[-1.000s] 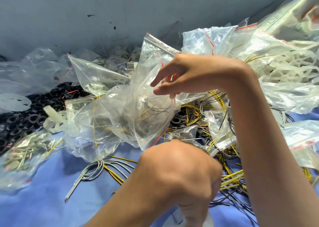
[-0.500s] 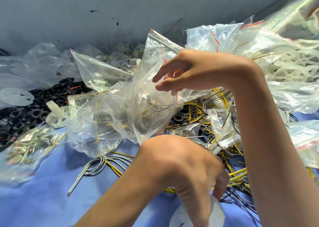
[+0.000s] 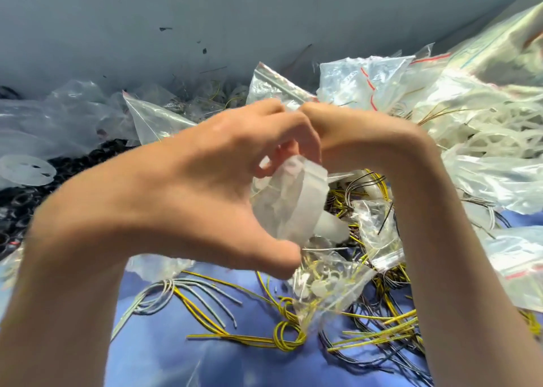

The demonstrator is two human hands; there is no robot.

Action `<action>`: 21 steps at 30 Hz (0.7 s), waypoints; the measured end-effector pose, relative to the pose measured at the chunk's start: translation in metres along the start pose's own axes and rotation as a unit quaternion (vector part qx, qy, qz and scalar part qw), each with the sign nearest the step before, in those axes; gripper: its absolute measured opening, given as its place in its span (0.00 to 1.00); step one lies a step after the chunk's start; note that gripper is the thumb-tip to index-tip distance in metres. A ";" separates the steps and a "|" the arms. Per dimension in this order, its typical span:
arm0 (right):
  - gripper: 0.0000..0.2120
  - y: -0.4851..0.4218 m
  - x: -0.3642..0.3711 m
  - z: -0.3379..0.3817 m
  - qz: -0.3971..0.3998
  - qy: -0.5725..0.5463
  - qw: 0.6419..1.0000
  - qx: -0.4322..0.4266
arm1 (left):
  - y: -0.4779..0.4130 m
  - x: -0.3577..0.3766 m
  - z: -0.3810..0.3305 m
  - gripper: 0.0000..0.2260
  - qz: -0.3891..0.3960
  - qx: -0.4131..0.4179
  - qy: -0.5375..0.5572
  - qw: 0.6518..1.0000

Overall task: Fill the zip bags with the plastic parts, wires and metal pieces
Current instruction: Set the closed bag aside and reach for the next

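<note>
At the centre of the frame, the left hand (image 3: 211, 181) curls its fingers round one translucent white plastic part (image 3: 293, 201). The right hand (image 3: 361, 134) bends its fingers out of sight, so its grip cannot be told. One clear zip bag (image 3: 338, 289) hangs just below both hands, above loose yellow wires (image 3: 282, 339).

Wires (image 3: 205, 301) lie before the zip bags (image 3: 361, 84), rings (image 3: 20, 201) to their left.

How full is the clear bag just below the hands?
Partly filled: yellow wire and white plastic pieces show through the clear bag, below the left hand.
</note>
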State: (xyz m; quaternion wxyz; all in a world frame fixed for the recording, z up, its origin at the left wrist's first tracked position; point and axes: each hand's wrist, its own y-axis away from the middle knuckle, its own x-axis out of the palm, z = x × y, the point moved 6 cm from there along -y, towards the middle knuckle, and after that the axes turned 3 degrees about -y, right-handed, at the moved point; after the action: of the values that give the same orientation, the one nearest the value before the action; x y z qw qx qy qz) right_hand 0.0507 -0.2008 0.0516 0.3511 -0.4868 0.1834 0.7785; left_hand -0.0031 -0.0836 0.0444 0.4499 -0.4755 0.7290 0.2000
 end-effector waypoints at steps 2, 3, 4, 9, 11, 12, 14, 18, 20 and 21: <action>0.06 -0.003 0.005 -0.001 0.001 0.004 1.000 -0.026 | -0.004 -0.005 -0.023 0.17 -0.024 0.048 -0.030 0.998; 0.02 -0.001 0.007 -0.001 0.009 0.001 0.999 -0.033 | -0.004 -0.010 -0.032 0.22 -0.054 0.064 -0.083 0.993; 0.03 -0.001 0.006 -0.001 0.006 -0.025 0.999 -0.028 | 0.001 -0.012 -0.031 0.24 -0.053 0.074 -0.123 0.988; 0.16 -0.003 0.005 -0.002 -0.008 -0.057 0.998 -0.024 | 0.002 -0.029 -0.012 0.29 -0.097 0.047 -0.152 0.982; 0.16 -0.003 0.008 -0.003 0.002 -0.060 0.998 -0.014 | 0.005 -0.038 -0.005 0.28 -0.114 0.052 -0.162 0.979; 0.17 -0.003 0.008 -0.002 0.007 -0.062 0.998 -0.006 | 0.008 -0.042 -0.002 0.27 -0.129 0.050 -0.167 0.976; 0.18 -0.003 0.007 -0.002 0.007 -0.069 0.998 0.001 | 0.011 -0.050 0.006 0.28 -0.154 0.042 -0.178 0.971; 0.16 -0.002 0.005 0.003 -0.011 -0.079 0.997 -0.005 | 0.008 -0.050 0.016 0.29 -0.141 0.012 -0.197 0.970; 0.15 -0.002 0.002 0.006 -0.028 -0.084 0.996 -0.015 | 0.005 -0.046 0.020 0.29 -0.128 -0.013 -0.212 0.969; 0.15 -0.002 -0.001 0.007 -0.045 -0.084 0.995 -0.021 | 0.004 -0.044 0.022 0.30 -0.120 -0.023 -0.212 0.970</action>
State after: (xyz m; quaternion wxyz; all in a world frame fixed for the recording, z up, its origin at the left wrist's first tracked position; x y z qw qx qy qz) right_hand 0.0475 -0.1955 0.0560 0.3896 -0.4349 0.1149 0.8036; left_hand 0.0097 -0.0433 0.0697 0.6041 -0.5161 0.5499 0.2575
